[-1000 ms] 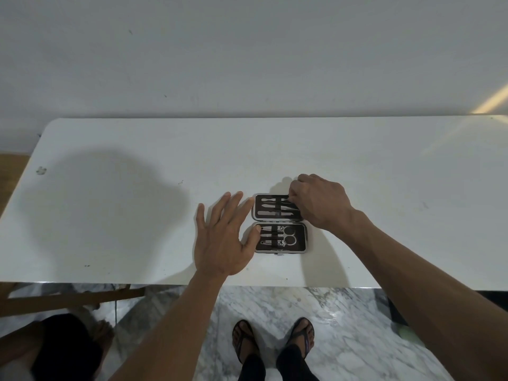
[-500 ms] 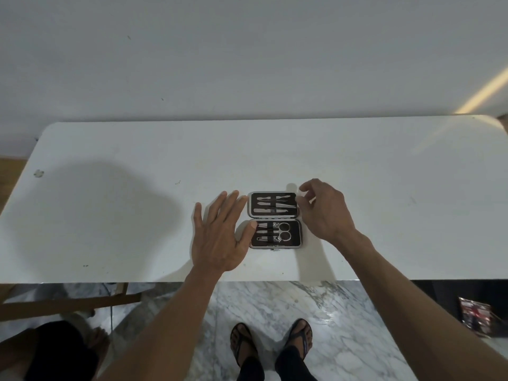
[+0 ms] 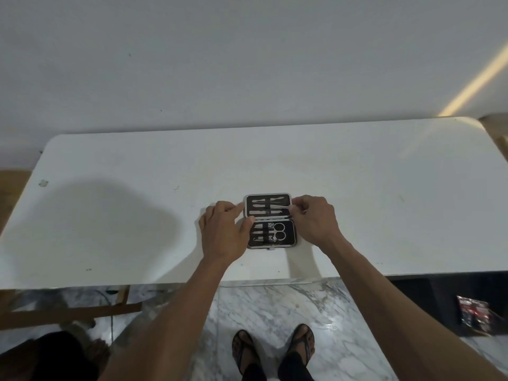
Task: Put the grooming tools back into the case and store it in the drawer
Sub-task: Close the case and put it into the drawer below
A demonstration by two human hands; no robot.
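A small grooming case [image 3: 270,220] lies open on the white table [image 3: 137,215], black inside with a silver rim. Its far half holds several slim metal tools [image 3: 268,207]; its near half holds small scissors [image 3: 277,231] and other tools in straps. My left hand [image 3: 224,232] grips the case's left edge, fingertips on the far half's left rim and thumb by the hinge. My right hand [image 3: 314,220] pinches the right rim of the far half, fingers curled. No drawer is in view.
The table's front edge runs just below the case. A marble floor [image 3: 275,306], my sandalled feet [image 3: 272,350] and a wooden frame [image 3: 68,309] show beneath. A red and black packet [image 3: 474,316] lies on the floor at the right. A plain wall stands behind the table.
My left hand, flat beside the case before, has curled onto its left edge. My right hand moved from hovering at the right onto the far half's right rim.
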